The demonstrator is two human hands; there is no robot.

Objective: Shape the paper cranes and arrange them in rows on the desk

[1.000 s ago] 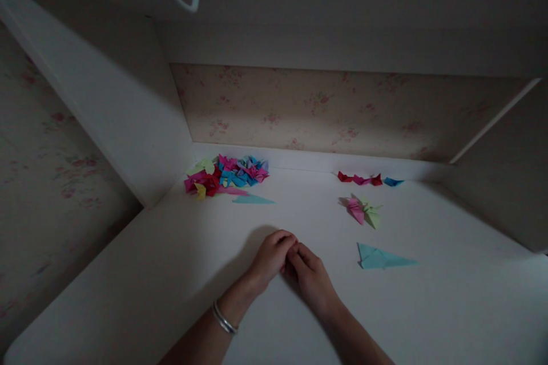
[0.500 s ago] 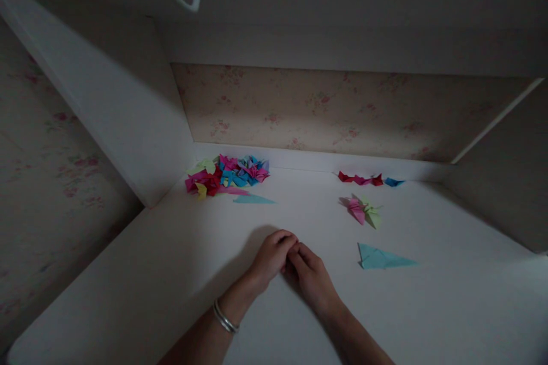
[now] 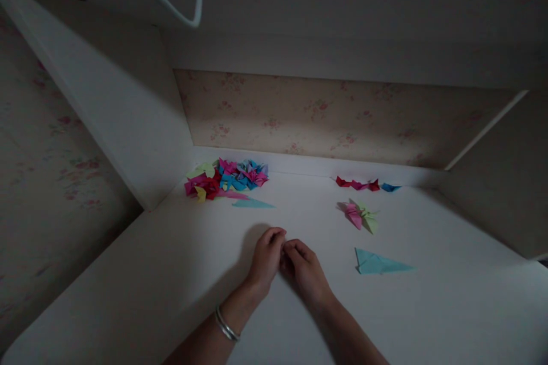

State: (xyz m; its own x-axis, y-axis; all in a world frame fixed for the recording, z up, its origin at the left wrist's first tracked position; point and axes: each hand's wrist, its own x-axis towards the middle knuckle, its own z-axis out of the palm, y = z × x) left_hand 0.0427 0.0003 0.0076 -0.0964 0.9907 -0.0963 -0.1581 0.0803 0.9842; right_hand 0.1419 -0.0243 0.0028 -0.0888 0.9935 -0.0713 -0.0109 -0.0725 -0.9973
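My left hand (image 3: 268,256), with silver bangles on its wrist, is closed over the middle of the white desk. Close against it, my right hand (image 3: 305,267) is closed too, its thumb and fingers pinched together. Whatever they hold between them is hidden by the fingers. To the right of my hands lies a folded light-blue paper (image 3: 381,263) with a long point. Beyond it are a pink folded-paper piece (image 3: 353,214) and a pale green one (image 3: 369,219), side by side.
At the back left is a heap of colourful folded papers (image 3: 231,177), with a pointed light-blue paper (image 3: 252,203) in front. Several small red, pink and blue folded pieces (image 3: 357,184) line the back right. A shelf (image 3: 342,23) overhangs the desk (image 3: 180,274); a white bent rod (image 3: 171,8) hangs upper left.
The view has tipped up slightly, showing more of the shelf. My hands have parted a little at the fingertips, the left one turning more upright. The papers on the desk have stayed put.
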